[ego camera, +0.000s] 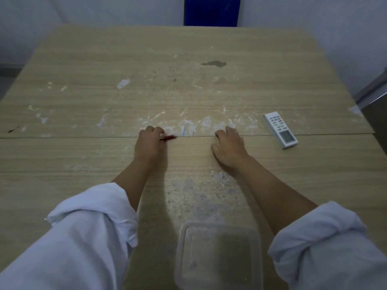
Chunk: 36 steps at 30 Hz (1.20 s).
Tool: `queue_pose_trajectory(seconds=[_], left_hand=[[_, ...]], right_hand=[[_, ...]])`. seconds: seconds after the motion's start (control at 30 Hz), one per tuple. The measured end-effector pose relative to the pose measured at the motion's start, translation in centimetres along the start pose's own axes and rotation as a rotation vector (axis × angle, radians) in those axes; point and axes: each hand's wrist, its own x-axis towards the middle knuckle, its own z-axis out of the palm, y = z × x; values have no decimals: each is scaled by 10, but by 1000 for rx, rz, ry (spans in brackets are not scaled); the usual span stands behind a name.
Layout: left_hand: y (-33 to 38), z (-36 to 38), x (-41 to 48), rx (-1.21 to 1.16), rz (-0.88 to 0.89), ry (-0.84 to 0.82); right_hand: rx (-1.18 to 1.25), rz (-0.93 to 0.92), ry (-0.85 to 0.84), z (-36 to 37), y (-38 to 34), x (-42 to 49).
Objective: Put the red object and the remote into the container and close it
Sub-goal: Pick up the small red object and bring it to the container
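Observation:
A small red object [170, 137] lies on the seam of the wooden table [83, 101], its left end under the curled fingers of my left hand [149, 143], which grips it. My right hand [229, 148] rests palm down on the table to the right, fingers loosely spread, holding nothing. A white remote [280, 129] with a small screen lies further right, apart from my right hand. A clear plastic container [218, 256] stands near the front edge between my forearms; its lid looks to be on, though I cannot tell for sure.
The tabletop is scuffed with white paint marks and a dark stain [213, 63] at the back. A blue panel [212, 10] leans against the wall behind the table. A grey metal object [374, 97] stands off the right edge.

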Motion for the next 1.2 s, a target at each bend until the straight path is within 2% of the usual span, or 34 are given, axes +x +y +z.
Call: queue_pose_trajectory(seconds=[0.33,0.6,0.73,0.97,1.2], left_hand=[[19,-10,-37,-163,31,4],[47,-19,-114,-362,99,-10],[54,-18,-166,-420,126,-48],[60,-14,-230,-397,258,-140],[61,-8,-253,-143,400,-301]], right_hand=[[124,-77,-50,-20,-13,-39],[189,-86,-87,-30,-14,-98],[177,-62,-161,-26,6,-144],[154,11,-175,-10,38,-205],[145,-11,-123,6,43,-219]])
